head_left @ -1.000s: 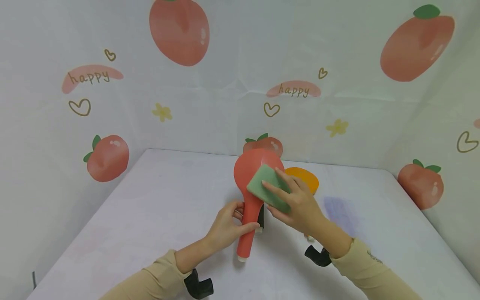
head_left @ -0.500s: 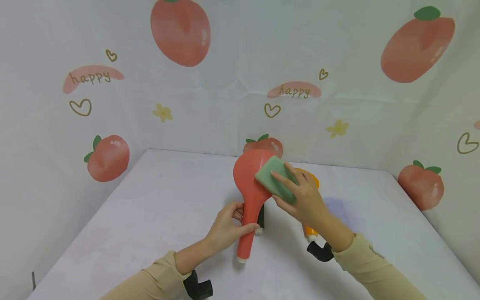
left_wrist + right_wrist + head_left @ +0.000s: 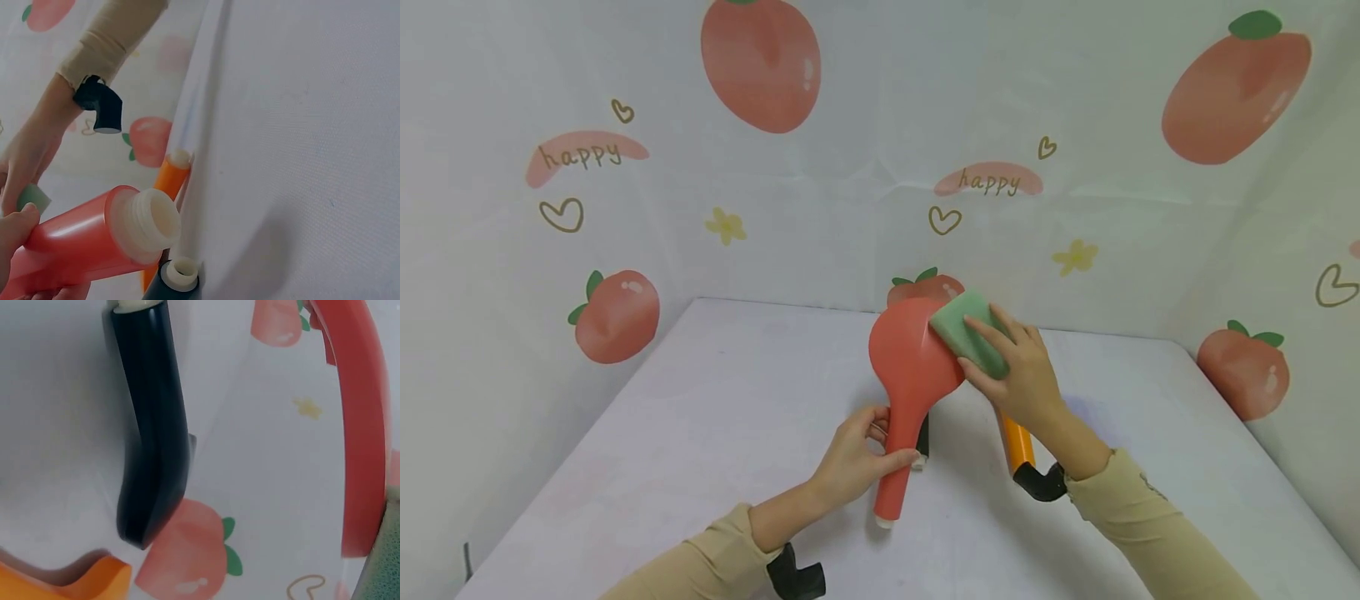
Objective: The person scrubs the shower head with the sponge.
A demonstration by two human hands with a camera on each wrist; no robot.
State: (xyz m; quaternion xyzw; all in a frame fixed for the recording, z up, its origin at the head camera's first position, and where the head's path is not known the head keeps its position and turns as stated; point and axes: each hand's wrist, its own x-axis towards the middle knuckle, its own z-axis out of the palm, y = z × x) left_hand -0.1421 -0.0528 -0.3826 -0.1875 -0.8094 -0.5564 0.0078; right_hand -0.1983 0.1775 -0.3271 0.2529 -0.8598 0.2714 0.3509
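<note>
Head view: sponge (image 3: 970,343) partly hides red showerhead (image 3: 912,367).

From here I see the shower head (image 3: 913,367) plain red, the sponge (image 3: 958,332) against it pale green, the backdrop (image 3: 842,217) beyond it white (printed with red fruits (image 3: 762,67), yellow flowers (image 3: 726,226)).

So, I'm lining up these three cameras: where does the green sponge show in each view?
Head: just right of centre, the green sponge sits against the upper right edge of the red shower head, held by the right hand.
Left wrist: near the left edge, below mid-height, partly hidden.
Right wrist: lower right corner, cut off by the frame.
Shared landmark: the red shower head, visible in all three.
</note>
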